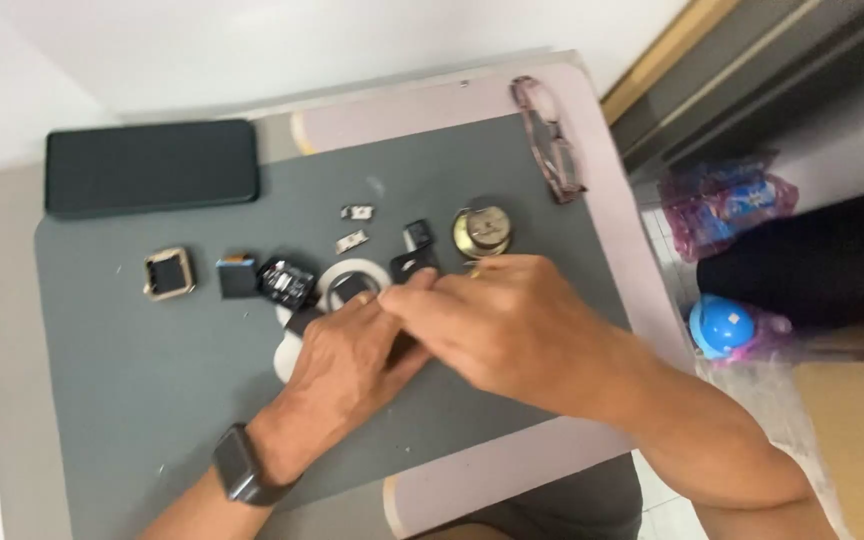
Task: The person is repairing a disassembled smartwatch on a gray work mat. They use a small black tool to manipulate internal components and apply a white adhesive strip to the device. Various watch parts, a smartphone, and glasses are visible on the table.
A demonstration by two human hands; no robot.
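My left hand [347, 360] and my right hand [497, 320] meet over a grey work mat [152, 360]. Their fingertips pinch together on a small dark part [357, 288] that sits inside a white ring [350, 270]. A white strap piece [287, 355] pokes out under my left hand. I wear a dark watch [242, 465] on the left wrist. Just left of the ring lie a black module [287, 283], a dark square piece [237, 275] and a pale square watch case [169, 272]. How each hand grips the part is hidden by the fingers.
A dark phone [152, 168] lies at the mat's far left. A round metal tin [482, 230], two small black pieces [414, 250] and tiny silver bits [354, 226] sit beyond the hands. Eyeglasses [550, 140] rest at the table's right edge. Bags and a blue ball [717, 325] lie on the floor.
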